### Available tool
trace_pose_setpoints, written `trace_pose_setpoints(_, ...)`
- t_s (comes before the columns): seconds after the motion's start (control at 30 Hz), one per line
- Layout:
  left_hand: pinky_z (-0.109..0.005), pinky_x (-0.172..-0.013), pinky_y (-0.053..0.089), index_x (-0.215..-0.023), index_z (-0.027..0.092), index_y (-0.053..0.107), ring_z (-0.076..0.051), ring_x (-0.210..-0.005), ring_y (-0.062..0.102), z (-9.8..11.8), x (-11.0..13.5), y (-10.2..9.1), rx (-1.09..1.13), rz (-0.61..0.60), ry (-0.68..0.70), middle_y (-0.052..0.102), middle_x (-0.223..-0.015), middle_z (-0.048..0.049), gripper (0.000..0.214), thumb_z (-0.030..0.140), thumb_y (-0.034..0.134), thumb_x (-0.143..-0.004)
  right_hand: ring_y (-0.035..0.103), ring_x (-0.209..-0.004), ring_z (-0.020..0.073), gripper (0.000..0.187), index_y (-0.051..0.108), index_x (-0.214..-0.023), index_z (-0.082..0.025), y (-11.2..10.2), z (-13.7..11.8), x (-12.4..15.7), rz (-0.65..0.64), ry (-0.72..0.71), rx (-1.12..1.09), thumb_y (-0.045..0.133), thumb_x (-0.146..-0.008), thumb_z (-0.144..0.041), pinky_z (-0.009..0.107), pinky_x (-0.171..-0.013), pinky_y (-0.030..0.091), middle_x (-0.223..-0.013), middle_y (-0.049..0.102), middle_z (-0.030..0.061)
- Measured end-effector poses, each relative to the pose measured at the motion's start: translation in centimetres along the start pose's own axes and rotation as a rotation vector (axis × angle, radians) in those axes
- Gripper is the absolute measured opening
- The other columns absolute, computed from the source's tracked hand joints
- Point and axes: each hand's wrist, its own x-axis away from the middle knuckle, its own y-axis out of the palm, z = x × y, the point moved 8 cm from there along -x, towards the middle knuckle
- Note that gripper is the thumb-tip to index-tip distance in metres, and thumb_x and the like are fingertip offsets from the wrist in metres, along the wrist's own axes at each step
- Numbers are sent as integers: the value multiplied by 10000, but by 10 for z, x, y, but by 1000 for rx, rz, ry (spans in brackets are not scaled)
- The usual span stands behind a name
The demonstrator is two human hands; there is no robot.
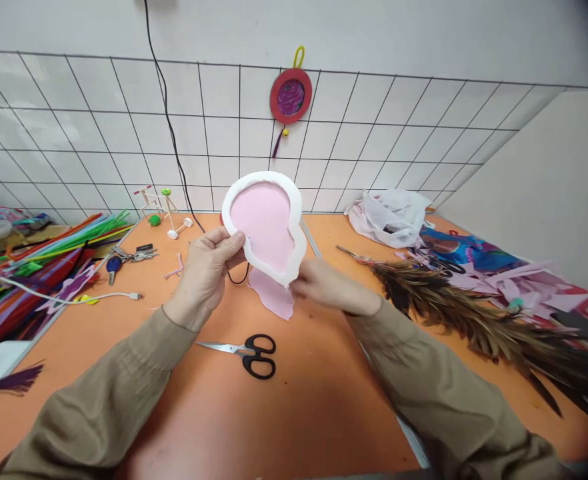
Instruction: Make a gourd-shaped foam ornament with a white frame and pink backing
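My left hand [211, 260] pinches the lower left edge of a white gourd-like craft frame [297, 213], thumb in front. The frame is held up above the table, its inside filled by a pink sheet [264, 217]. Close to its lower right edge is my right hand [321, 285], blurred, with fingertips partly hidden; whether it touches the frame I cannot tell. Below the frame a curvy pink piece [273, 300] shows on the table. Black-handled scissors [260, 357] lie nearer me, blades pointing left.
Pipe cleaners [74, 247], keys [115, 267] and a white cable [109, 295] lie left. A small stick tricycle model [161, 210] stands behind. Brown feathers [454, 310], pink scraps [529, 287] and a white plastic bag [389, 217] are right. A red round ornament [291, 97] hangs on the tiled wall.
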Motion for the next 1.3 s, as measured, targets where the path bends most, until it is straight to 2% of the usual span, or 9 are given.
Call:
trace_pose_setpoints(0.07,-215,-611,540,-666,136,708,-107,-580,638,-3,2,4,-39,-23,1,711,-635,-9,264,307,881,-563,622,-714,179,209,714,-883,-171,-46,7,7,343,-16,-259,579,-814,-316,294,-664,480,-746,681,47)
trace_pose_setpoints(0.1,-217,-616,540,-678,134,714,-108,-585,639,-4,4,6,-58,-38,3,714,-640,-13,254,305,872,-578,637,-758,190,264,713,-925,-185,-58,8,11,418,-51,-414,593,-820,-395,305,-676,498,-805,696,59)
trace_pose_setpoints(0.17,-227,-626,542,-699,133,726,-113,-592,642,-6,6,9,-92,-60,5,720,-649,-20,234,303,856,-605,658,-846,213,394,713,-983,-220,-66,1,18,427,-134,-669,603,-802,-552,330,-712,525,-920,709,75)
trace_pose_setpoints(0.27,-234,-629,537,-692,140,723,-111,-590,636,-7,8,10,-128,-58,12,720,-654,-16,207,296,843,-626,662,-863,224,448,721,-943,-235,-59,-16,22,350,-200,-806,614,-770,-634,351,-744,534,-927,703,70)
trace_pose_setpoints(0.4,-234,-632,522,-679,147,718,-114,-601,635,-7,8,10,-163,-59,23,719,-656,-15,197,297,836,-628,620,-731,166,332,717,-819,-197,-56,-20,25,445,-192,-815,693,-752,-521,307,-685,521,-791,669,37)
trace_pose_setpoints(0.57,-230,-603,486,-684,137,716,-108,-589,603,-11,8,12,-252,-63,25,701,-642,-22,213,314,821,-629,585,-669,122,237,739,-887,-181,-64,-15,29,626,-199,-744,724,-754,-378,258,-614,502,-791,689,22)
trace_pose_setpoints(0.87,-232,-543,442,-654,144,700,-114,-563,575,-12,10,14,-293,-48,55,679,-610,-19,202,313,805,-620,525,-534,104,177,710,-704,-174,-70,-13,33,719,-189,-654,722,-733,-348,259,-525,464,-601,630,-7)
trace_pose_setpoints(1.07,-227,-530,439,-701,164,739,-119,-575,571,-2,14,14,-329,-29,201,681,-604,-13,129,280,785,-667,552,-567,116,143,741,-744,-198,-72,-11,32,756,-252,-658,736,-734,-341,272,-555,486,-643,661,-4)
trace_pose_setpoints(1.3,-286,-726,524,-807,215,777,-171,-742,663,9,16,8,-372,-18,459,763,-782,-19,99,253,777,-715,580,-621,129,167,749,-733,-214,-74,-16,32,784,-331,-631,787,-698,-373,291,-626,514,-682,684,2)
